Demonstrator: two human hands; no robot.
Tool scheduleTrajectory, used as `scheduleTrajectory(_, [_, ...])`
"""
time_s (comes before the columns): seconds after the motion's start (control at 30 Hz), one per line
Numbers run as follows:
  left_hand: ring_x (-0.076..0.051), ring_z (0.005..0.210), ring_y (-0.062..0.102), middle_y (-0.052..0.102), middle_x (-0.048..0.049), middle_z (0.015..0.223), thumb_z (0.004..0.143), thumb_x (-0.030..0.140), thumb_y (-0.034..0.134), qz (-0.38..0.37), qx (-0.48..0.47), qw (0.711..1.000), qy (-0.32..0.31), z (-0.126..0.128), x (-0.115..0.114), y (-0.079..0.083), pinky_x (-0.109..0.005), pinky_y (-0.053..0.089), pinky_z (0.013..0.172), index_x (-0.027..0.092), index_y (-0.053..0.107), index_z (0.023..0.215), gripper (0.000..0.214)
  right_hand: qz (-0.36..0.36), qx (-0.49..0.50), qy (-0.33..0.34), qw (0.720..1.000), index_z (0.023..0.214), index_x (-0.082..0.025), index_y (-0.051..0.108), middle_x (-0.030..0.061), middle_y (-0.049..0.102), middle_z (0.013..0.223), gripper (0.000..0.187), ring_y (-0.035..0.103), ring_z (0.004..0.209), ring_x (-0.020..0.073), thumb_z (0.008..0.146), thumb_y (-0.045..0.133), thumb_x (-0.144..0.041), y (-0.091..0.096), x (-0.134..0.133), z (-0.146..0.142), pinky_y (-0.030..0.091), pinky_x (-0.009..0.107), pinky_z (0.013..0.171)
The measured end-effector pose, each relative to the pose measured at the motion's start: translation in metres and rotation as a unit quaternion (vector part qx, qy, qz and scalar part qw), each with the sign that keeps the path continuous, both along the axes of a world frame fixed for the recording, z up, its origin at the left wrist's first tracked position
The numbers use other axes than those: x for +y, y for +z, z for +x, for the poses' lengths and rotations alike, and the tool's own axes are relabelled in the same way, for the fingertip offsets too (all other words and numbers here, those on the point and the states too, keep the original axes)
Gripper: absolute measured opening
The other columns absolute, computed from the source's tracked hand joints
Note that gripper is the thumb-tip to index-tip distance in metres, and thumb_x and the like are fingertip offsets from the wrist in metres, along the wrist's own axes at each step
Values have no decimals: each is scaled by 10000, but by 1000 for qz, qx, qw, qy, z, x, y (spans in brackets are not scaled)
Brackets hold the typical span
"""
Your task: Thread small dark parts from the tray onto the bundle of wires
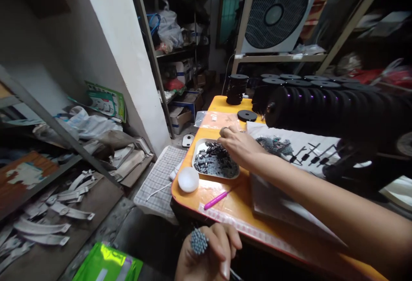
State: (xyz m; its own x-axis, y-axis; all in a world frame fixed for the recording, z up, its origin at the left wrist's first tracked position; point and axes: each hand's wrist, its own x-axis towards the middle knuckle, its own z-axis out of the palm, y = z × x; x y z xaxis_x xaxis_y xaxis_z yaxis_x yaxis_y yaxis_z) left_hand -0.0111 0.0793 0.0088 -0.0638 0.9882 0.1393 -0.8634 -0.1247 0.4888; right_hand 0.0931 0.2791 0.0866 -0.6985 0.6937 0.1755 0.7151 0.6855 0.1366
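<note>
My left hand (pixel 209 257) is low at the front edge of the orange table (pixel 238 208), closed around a tight bundle of thin grey pins (pixel 198 241) that stand end-up in the fist. My right hand (pixel 238 143) reaches across to a white tray (pixel 198 148) heaped with small dark parts (pixel 215 166). Its fingers are curled down, their tips pinched among the parts at the tray's far side. What they grip is hidden. A pink pen (pixel 219 198) and a round white dish (pixel 188 179) lie just in front of the tray.
Stacks of black discs (pixel 236 88), one loose disc (pixel 247 115) and a long row of discs (pixel 337 109) crowd the table's back and right. A white sheet (pixel 299 143) holds small parts. Left are a checked cloth (pixel 159 178), a shelf of metal strips (pixel 48 225) and a green packet (pixel 106 266).
</note>
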Motion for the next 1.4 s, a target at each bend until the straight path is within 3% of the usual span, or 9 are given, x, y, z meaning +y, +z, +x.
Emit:
scheduleTrajectory(0.1, [-112,518,446,424,14,572,810,353,729,-6,60,998,-6,-23,8,11,-231,329,514,253,771,728,136,-3,-16,-11,1000,1129,-159,621,74,639,1155,220,648,977,200,953,600,-290,-6,10,-3,560,393,823])
scheduleTrajectory(0.2, [-88,577,446,506,-8,766,852,300,696,0,223,971,83,-51,34,32,-233,359,559,214,755,766,135,-10,-10,-18,1000,1107,-159,630,70,648,1133,201,650,969,197,955,596,-286,-3,8,0,559,390,822])
scheduleTrajectory(0.27, [-115,613,454,544,-22,799,857,310,683,16,375,911,168,-68,62,46,-248,370,574,217,765,886,128,-14,7,-26,1000,1066,-155,637,58,657,1083,174,653,930,185,957,592,-284,2,4,1,560,374,797])
scheduleTrajectory(0.33, [-116,533,383,511,9,701,895,325,612,45,561,809,168,-80,97,56,-250,323,511,229,729,1090,247,-18,28,-30,999,1015,-151,643,41,664,1008,146,652,866,167,960,584,-273,7,-2,1,554,352,764])
scheduleTrajectory(0.37, [-122,526,375,515,12,672,877,315,628,62,591,789,158,-83,114,59,-257,327,515,216,735,1099,265,-20,41,-29,999,992,-148,644,33,664,970,132,648,832,161,962,577,-258,9,-5,2,546,343,747])
scheduleTrajectory(0.57, [-190,658,558,649,-27,718,707,266,769,142,679,717,69,-73,187,55,-312,449,672,175,793,866,184,-38,150,-16,988,1005,-148,641,76,690,908,104,618,765,174,920,583,-134,3,-14,8,437,284,693])
scheduleTrajectory(0.93, [-162,671,563,641,-7,719,834,91,533,335,716,612,-27,-73,201,59,-259,414,654,208,688,785,200,-184,280,-52,941,722,-168,671,35,638,625,116,534,589,159,805,606,-120,10,-15,19,361,279,591])
scheduleTrajectory(1.13, [-177,659,535,593,-24,693,826,84,551,429,728,532,-55,-78,206,64,-279,408,689,245,713,761,237,-372,343,-75,859,656,-196,546,-29,544,533,135,477,474,118,787,569,-211,3,-31,29,382,240,483])
scheduleTrajectory(1.4, [-164,738,598,669,-41,823,920,147,515,444,742,501,-34,-78,229,50,-280,448,705,216,696,919,194,-529,446,-99,715,699,-189,511,-59,490,517,293,427,447,79,789,650,-431,-2,-58,63,378,198,429])
